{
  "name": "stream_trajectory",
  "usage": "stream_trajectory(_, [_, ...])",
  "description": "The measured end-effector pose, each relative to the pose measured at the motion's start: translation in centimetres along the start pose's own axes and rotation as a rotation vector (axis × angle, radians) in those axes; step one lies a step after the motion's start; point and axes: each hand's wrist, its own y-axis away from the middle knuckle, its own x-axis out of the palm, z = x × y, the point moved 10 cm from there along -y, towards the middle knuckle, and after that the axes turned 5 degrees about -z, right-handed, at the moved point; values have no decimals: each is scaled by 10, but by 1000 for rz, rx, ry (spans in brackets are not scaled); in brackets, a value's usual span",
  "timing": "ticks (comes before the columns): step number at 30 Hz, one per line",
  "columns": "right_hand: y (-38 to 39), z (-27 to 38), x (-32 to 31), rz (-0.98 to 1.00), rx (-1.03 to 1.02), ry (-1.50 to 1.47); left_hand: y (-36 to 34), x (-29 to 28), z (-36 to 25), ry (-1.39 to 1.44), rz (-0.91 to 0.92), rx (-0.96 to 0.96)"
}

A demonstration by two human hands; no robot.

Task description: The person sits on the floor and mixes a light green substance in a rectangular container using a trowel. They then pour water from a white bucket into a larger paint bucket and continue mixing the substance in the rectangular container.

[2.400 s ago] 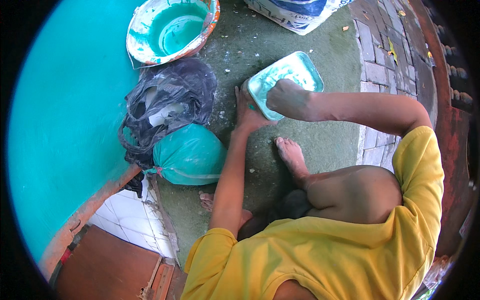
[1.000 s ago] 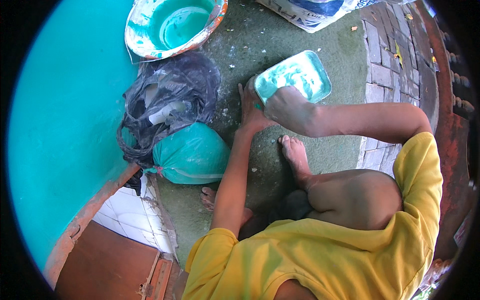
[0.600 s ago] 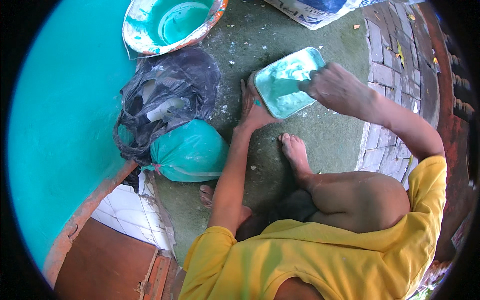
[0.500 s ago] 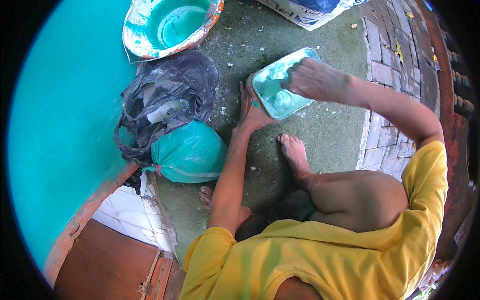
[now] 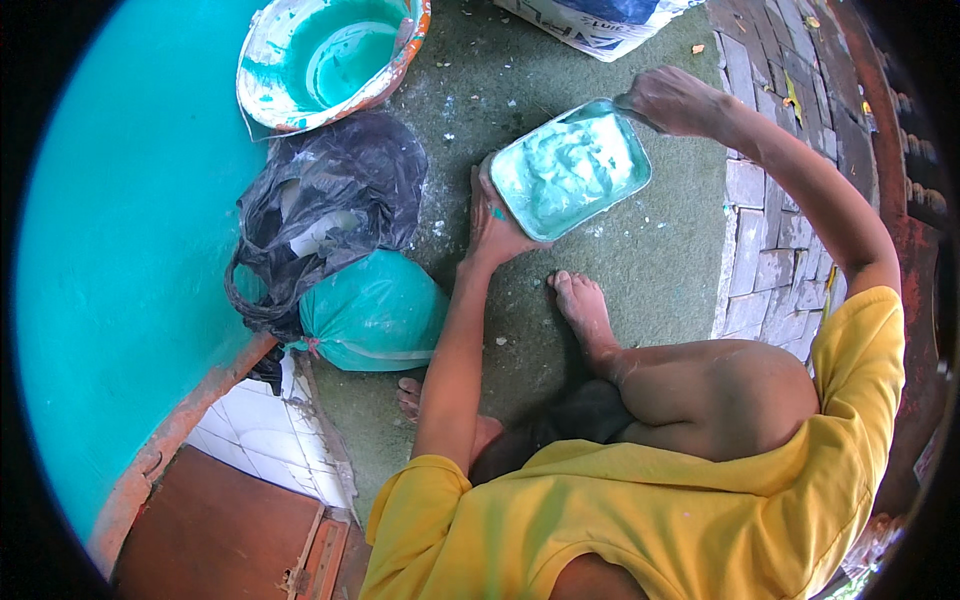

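Note:
A rounded rectangular tray [image 5: 630, 200] holds pale green, creamy paste [image 5: 575, 165] stirred into soft peaks. My left hand [image 5: 492, 222] grips the tray's left side, thumb and fingers along its wall, with a green smear on its back. At the far right corner my right hand [image 5: 675, 103] is closed on what looks like a putty knife. Its blade lies against the tray's far rim, and most of it is hidden by the fingers.
A paint-smeared bucket [image 5: 268, 75] with green inside stands at far left. Nearer are a crumpled black plastic bag [image 5: 375, 165] and a knotted green bag [image 5: 375, 315]. A printed sack [image 5: 610, 35] lies at the back, a turquoise wall [image 5: 130, 220] rises left, and paving [image 5: 745, 185] borders the right.
My right hand has moved from over the paste to the tray's far right corner, uncovering the paste. The tray has shifted slightly and tilted in my left hand, which keeps its hold.

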Motion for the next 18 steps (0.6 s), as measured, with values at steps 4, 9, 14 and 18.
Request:
stream_trajectory(4, [28, -7, 19, 59, 139, -120, -2, -6, -6, 75, -43, -9])
stream_trajectory(9, [59, -1, 33, -32, 235, -282, 4, -3, -4, 144, -116, -16])
stream_trajectory(14, [92, 10, 67, -13, 296, -533, 18, 15, 13, 99, -56, -121])
stream_trajectory(18, [95, 25, 57, 5, 435, -709, 18, 9, 0, 62, -113, -79])
